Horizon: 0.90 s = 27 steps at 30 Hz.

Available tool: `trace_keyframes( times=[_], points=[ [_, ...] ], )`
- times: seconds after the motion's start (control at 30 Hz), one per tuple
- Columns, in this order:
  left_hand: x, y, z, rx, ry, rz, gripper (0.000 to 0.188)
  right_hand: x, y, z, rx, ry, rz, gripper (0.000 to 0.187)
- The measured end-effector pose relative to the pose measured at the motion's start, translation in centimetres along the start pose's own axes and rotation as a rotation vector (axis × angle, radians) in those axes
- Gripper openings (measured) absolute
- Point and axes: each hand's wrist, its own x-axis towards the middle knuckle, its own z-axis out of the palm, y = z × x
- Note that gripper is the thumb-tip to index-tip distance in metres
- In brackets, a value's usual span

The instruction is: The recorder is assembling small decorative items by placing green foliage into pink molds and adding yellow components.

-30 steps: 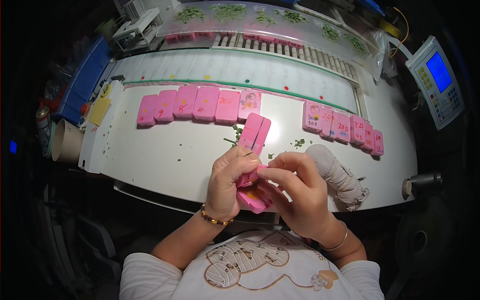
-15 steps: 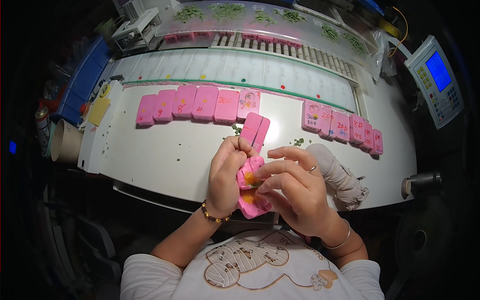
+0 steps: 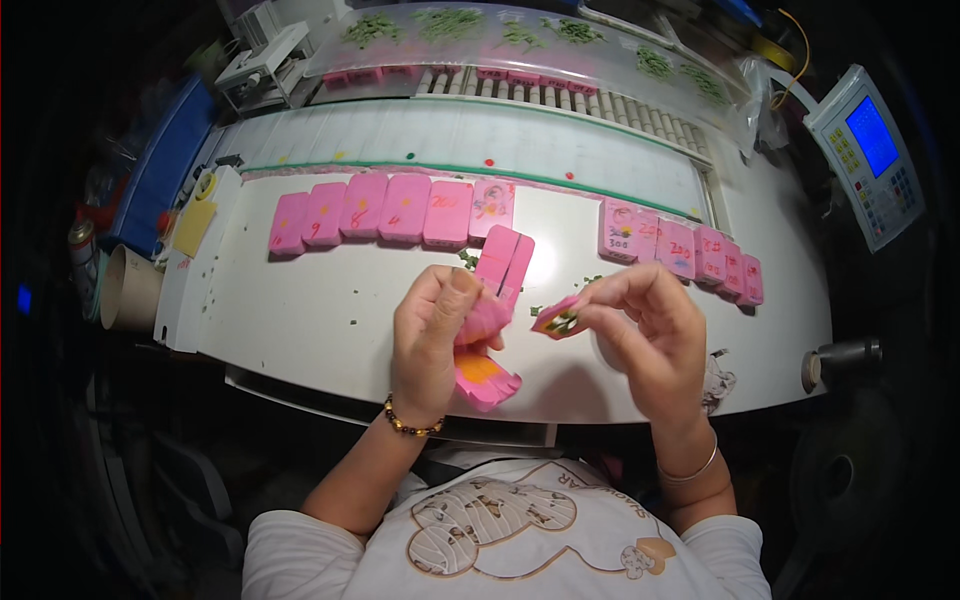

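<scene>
My left hand (image 3: 428, 335) grips an opened pink rubber mould. Its lower half (image 3: 483, 380) hangs below the palm, with a yellow-orange stain inside; the upper part is folded under my thumb and fingers. To its right, my right hand (image 3: 650, 335) pinches a small pink mould piece (image 3: 557, 318) between thumb and fingertips, and green wax-like bits show on its face. The two hands are apart. Just beyond my left fingers lies a flat pink mould (image 3: 506, 257) with a dark line along it. Green crumbs (image 3: 537, 311) lie between the hands.
Rows of pink blocks (image 3: 364, 206) stand at left and right (image 3: 677, 250). Behind runs a whitish conveyor (image 3: 380, 135), then rollers and a clear tray (image 3: 490, 60) of green pieces. A keypad console (image 3: 868, 150) is at right. My right hand partly hides a greyish cloth (image 3: 718, 382).
My right hand has drawn away rightward from the mould, now pinching a small pink piece. My left hand shifted slightly left. The coloured dots on the conveyor moved left.
</scene>
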Motion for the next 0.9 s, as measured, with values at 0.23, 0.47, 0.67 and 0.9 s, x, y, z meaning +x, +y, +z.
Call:
trace_keyframes(
  times=[0.23, 0.47, 0.67, 0.9],
  points=[
    [-0.5, 2.3, 1.5, 0.466, -0.165, 0.035, 0.015, 0.4, 1.7, -0.5, -0.011, -0.097, 0.122, 0.015],
    [-0.5, 1.2, 0.8, 0.546, -0.185, 0.074, 0.007, -0.2, 2.1, 0.9, -0.081, -0.095, 0.052, 0.016],
    [-0.8, 0.9, 0.8, 0.459, -0.092, 0.06, 0.004, -0.9, 3.1, 0.3, -0.001, -0.072, 0.137, 0.012],
    [-0.9, 0.8, 1.0, 0.443, -0.111, 0.044, 0.004, -1.3, 3.9, 0.8, 0.047, -0.032, 0.085, 0.008]
  ],
)
